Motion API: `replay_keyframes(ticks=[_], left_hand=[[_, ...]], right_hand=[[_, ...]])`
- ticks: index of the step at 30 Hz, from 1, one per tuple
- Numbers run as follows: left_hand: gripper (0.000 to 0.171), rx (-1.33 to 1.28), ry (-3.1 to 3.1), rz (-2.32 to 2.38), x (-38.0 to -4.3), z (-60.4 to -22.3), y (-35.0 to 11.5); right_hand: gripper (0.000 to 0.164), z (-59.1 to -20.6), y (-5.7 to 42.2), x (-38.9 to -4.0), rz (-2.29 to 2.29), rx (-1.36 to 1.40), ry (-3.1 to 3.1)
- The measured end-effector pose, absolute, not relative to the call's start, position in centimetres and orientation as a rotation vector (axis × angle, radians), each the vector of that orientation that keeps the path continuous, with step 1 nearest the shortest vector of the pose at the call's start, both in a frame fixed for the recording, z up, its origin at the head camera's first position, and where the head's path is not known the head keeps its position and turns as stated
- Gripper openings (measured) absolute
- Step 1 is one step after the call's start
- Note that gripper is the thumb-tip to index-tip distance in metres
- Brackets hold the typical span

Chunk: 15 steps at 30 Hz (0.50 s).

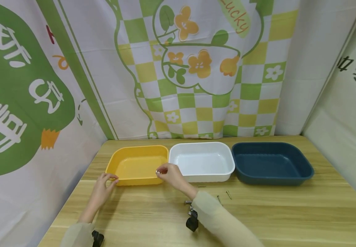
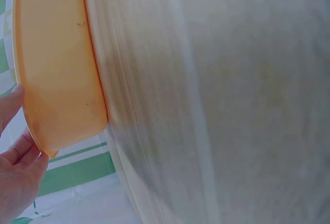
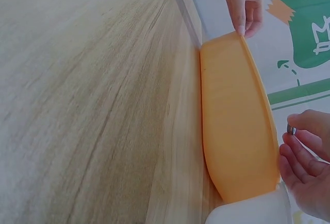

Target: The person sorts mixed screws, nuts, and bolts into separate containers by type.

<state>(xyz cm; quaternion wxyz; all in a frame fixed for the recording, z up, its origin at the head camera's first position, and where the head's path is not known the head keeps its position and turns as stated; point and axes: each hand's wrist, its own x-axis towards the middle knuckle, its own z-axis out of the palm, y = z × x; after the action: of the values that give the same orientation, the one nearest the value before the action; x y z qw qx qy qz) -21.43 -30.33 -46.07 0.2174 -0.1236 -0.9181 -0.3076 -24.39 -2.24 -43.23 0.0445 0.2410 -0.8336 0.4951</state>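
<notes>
My left hand (image 1: 101, 192) pinches the rim of the yellow tray (image 1: 134, 181) at its near left corner. The left wrist view shows the thumb on one side of that rim and the fingers on the other. Between thumb and forefinger, my right hand (image 1: 172, 176) holds a small silvery metal nut (image 3: 291, 130). That hand is over the yellow tray's near right corner, beside the white tray (image 1: 208, 178). Several screws lie on the table near the right forearm, among them a brass-coloured screw (image 1: 229, 195) and a silvery screw (image 1: 188, 202).
A dark blue tray (image 1: 273, 180) stands at the right end of the row, close against the white one. The wooden table (image 1: 153, 212) meets a printed curtain (image 1: 193, 113) at the back. Black wrist mounts (image 1: 192, 221) sit at both forearms.
</notes>
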Motion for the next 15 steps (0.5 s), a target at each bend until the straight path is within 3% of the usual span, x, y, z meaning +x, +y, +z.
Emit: replay_keyframes(ticks=[15], left_hand=[[0.01, -0.347, -2.534, -0.855, -21.46, -46.11, -30.28]], right_hand=[[0.015, -43.49, -2.99, -24.52, 1.522, 0.67, -2.533]])
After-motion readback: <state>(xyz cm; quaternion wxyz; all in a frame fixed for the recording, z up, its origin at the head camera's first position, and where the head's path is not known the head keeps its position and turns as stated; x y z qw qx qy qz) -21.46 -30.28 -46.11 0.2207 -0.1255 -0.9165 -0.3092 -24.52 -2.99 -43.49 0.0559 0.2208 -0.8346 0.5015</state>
